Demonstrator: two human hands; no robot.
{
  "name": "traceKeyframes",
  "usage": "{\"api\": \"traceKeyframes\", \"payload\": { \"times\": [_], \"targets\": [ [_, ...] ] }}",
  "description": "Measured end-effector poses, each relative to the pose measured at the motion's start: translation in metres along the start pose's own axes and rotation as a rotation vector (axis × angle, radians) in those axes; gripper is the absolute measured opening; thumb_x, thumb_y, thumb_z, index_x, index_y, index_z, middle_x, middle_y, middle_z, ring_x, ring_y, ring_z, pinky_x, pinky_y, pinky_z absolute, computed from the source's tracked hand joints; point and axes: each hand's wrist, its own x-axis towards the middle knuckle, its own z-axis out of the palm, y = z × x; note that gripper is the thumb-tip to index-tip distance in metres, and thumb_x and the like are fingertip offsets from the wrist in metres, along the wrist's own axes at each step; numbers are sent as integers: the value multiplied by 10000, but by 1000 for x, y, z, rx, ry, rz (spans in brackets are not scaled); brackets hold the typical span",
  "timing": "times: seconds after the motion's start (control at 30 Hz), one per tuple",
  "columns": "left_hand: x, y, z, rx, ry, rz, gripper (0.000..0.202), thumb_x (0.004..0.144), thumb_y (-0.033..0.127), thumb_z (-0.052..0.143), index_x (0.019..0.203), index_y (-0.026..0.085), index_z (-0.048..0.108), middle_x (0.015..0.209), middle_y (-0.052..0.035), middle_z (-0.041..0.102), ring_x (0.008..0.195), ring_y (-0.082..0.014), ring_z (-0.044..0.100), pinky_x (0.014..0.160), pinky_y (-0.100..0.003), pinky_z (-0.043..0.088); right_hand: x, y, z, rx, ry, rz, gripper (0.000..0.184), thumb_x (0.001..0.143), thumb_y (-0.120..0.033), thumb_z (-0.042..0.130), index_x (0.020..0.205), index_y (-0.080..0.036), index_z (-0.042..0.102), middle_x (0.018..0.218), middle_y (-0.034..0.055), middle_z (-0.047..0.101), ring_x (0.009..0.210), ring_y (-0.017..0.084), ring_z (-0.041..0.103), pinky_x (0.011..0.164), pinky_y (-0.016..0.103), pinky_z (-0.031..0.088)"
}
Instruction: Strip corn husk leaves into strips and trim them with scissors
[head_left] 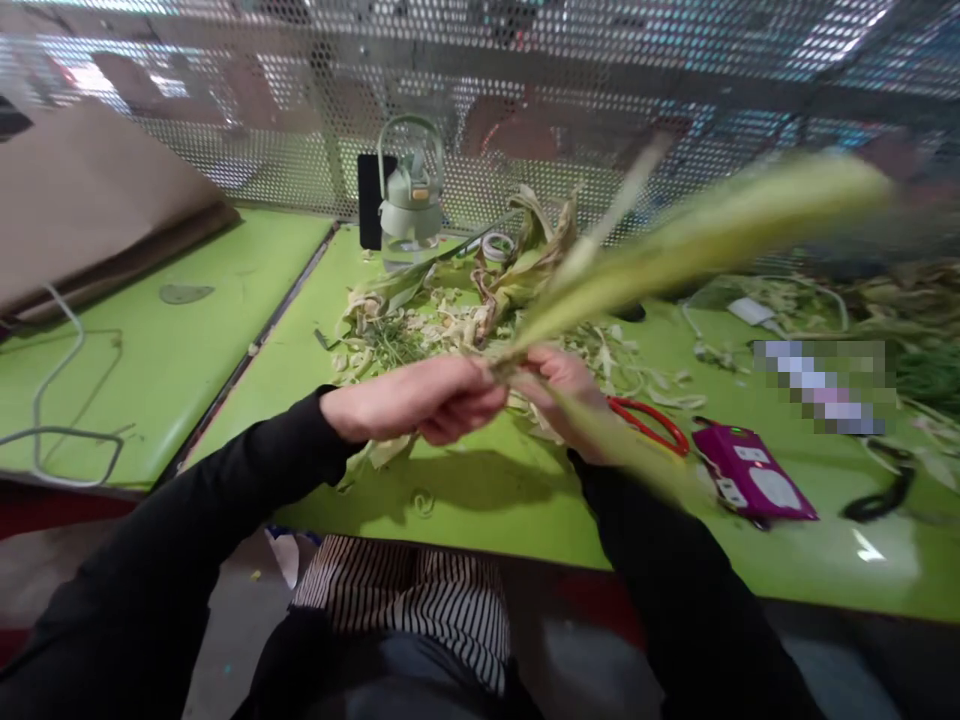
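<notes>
Over the green table point(247, 300), my left hand point(420, 400) and my right hand point(570, 395) meet on a long green leaf stalk point(697, 235). The stalk slants up to the right and is blurred by motion. My left hand's fingers are closed round the stalk's lower end. My right hand also grips it, with a part of the stalk trailing down past the wrist. Both arms wear black sleeves. Red-handled scissors point(652, 425) lie on the table just right of my right hand.
A heap of cut leaf scraps point(450, 320) lies behind my hands. Farther back stand a pale green water bottle point(409, 200) and a black phone point(367, 200). A magenta device point(750, 475) lies at the right. A perforated metal screen point(300, 130) closes the far side.
</notes>
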Motion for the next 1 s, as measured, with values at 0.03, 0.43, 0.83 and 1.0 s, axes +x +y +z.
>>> {"api": "traceKeyframes", "payload": {
  "times": [0.03,0.43,0.83,1.0],
  "targets": [
    [3,-2,-4,-52,93,66,257,865,246,350,630,215,251,605,55,158,471,-75,102,405,-203,132,0,-2,4,20,-12,16,319,915,-478,552,821,-199,674,716,13,676,610,137,585,552,262,466],
    [26,-16,-38,995,845,92,263,917,178,353,656,205,369,619,19,349,558,-121,340,595,-280,304,-18,-35,15,-151,-35,-107,193,915,-250,584,986,-198,755,942,49,792,729,183,722,680,311,537],
    [47,-56,3,1671,554,-94,377,994,308,264,1023,122,590,881,-119,643,795,-214,640,571,-267,391,-11,-18,1,261,158,139,166,875,-359,662,834,-216,736,660,-20,614,583,107,501,543,250,383],
    [34,-34,-21,1650,642,-186,394,983,253,230,864,130,585,688,-47,556,517,-119,473,481,-246,277,-11,-21,-6,296,64,192,204,882,-390,643,844,-203,718,559,-52,452,477,78,319,452,256,220]
  ]
}}
